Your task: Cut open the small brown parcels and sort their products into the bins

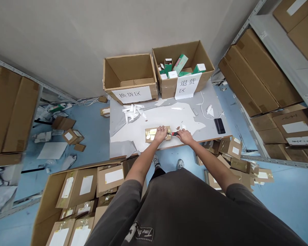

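Note:
A small taped cardboard box [151,135] lies on the worktable near its front edge. My left hand [161,134] presses down on the box's right part, fingers spread over its top. In my right hand [184,136] is a red-and-black box cutter [174,134], gripped by its handle. Its tip points left and meets the right end of the box. The blade itself is too small to make out.
Behind stand an open carton [133,94] and another carton [169,89] holding green-and-white boxes. A phone [219,126] lies right, white packing scraps [133,112] left. A large carton of parcels [46,194] is at lower left; boxes [231,147] pile up right.

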Motion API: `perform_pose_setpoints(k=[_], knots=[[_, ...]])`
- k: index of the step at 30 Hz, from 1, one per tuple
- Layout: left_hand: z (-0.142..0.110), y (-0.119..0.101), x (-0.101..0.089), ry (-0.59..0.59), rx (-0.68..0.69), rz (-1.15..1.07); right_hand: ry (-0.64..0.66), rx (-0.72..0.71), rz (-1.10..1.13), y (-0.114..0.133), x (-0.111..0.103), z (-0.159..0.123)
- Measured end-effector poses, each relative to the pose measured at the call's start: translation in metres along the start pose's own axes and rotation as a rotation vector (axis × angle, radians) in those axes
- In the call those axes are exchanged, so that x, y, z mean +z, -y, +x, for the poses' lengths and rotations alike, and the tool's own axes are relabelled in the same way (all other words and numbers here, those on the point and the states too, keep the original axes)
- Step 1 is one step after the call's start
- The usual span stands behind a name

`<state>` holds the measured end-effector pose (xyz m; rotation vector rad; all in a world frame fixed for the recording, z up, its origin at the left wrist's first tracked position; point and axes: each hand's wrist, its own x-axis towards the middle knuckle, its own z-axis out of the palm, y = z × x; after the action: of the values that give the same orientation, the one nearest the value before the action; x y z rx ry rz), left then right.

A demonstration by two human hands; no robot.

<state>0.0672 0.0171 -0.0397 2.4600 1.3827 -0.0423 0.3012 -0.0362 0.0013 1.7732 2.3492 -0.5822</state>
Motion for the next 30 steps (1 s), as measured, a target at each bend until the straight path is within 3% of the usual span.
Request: perform_pose_setpoints(k=[11, 30], knots=[[-0.003, 0.0, 0.02, -0.049, -0.009, -0.015, -0.022, -0.084, -0.098, -0.013, 0.0, 0.001], [-0.004, 0.001, 0.029, -0.081, -0.044, -0.056, -0.023, -0.091, -0.086, -0.016, -0.002, 0.002]])
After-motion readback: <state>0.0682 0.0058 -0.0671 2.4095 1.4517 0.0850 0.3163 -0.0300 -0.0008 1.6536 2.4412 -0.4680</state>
